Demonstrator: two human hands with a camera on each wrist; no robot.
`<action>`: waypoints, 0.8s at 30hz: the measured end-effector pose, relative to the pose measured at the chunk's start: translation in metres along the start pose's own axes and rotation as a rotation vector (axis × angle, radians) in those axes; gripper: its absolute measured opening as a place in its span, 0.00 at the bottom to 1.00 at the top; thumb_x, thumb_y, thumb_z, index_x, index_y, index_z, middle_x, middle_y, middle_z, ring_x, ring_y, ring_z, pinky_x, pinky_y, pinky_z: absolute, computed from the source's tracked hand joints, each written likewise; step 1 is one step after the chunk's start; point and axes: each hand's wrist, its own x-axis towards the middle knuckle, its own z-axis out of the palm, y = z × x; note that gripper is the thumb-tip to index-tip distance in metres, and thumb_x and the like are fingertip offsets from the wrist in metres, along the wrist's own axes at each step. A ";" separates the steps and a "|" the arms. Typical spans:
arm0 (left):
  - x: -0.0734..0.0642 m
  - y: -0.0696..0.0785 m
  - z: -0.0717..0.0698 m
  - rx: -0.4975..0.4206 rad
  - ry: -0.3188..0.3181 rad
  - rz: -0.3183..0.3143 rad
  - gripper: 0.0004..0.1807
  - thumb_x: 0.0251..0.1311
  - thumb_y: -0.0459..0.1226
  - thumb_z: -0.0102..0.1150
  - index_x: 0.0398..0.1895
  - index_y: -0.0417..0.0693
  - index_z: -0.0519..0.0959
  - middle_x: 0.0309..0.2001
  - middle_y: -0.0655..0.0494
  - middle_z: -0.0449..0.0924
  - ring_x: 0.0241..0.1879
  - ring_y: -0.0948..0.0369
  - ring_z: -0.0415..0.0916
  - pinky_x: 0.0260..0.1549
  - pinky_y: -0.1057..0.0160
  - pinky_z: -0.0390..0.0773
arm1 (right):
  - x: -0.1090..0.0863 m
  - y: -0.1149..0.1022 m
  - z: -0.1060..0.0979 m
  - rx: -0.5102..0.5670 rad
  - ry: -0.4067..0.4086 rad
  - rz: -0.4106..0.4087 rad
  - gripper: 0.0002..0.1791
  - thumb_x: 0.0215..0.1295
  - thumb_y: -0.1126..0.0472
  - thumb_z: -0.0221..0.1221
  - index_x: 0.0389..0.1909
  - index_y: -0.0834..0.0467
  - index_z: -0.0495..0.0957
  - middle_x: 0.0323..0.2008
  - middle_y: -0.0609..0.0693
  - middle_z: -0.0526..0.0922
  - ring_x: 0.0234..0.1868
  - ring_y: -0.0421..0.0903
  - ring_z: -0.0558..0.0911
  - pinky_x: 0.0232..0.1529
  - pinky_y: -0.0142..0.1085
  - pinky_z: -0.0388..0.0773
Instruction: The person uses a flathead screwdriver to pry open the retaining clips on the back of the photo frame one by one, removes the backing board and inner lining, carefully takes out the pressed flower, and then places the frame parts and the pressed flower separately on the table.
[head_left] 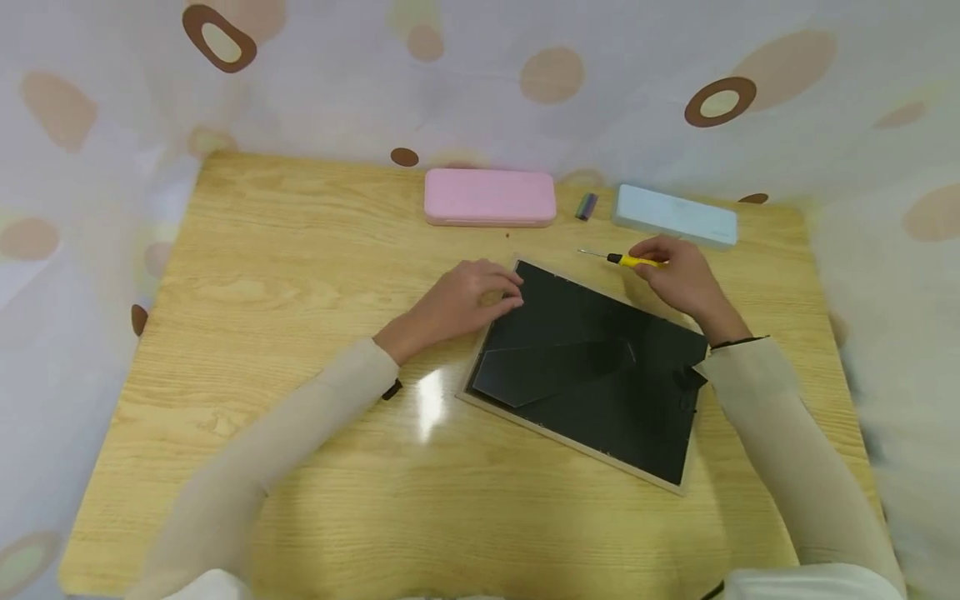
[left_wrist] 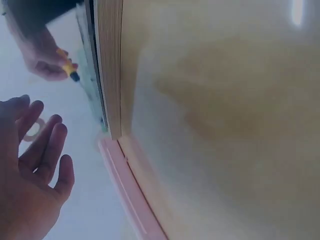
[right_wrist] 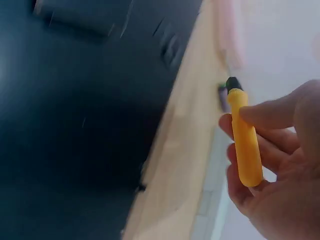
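Note:
A picture frame [head_left: 592,367] lies face down and slanted on the table, showing its black backing and pale wooden edge. Its folding stand leg [head_left: 555,372] lies along the backing. My right hand [head_left: 682,275] grips a screwdriver [head_left: 630,260] by its yellow handle, above the frame's far right side, with the metal shaft pointing left. The right wrist view shows the thumb and fingers around that handle [right_wrist: 245,140]. Near the frame's far left corner is my left hand [head_left: 476,296], fingers loosely bent and holding nothing; in the left wrist view its fingers [left_wrist: 45,145] appear apart from the wooden edge [left_wrist: 109,70].
A pink case [head_left: 490,197] stands at the table's back edge. To its right are a small dark multicoloured block [head_left: 587,207] and a light blue case [head_left: 675,215]. A spotted pale cloth [head_left: 322,83] hangs behind the wooden table [head_left: 300,275].

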 end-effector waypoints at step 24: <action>0.082 -0.034 0.021 0.136 -0.525 -0.128 0.20 0.74 0.45 0.53 0.63 0.48 0.80 0.55 0.52 0.77 0.53 0.56 0.73 0.51 0.59 0.74 | -0.032 -0.013 0.013 -0.017 0.203 0.030 0.22 0.74 0.57 0.55 0.60 0.69 0.72 0.52 0.66 0.77 0.52 0.62 0.77 0.53 0.55 0.74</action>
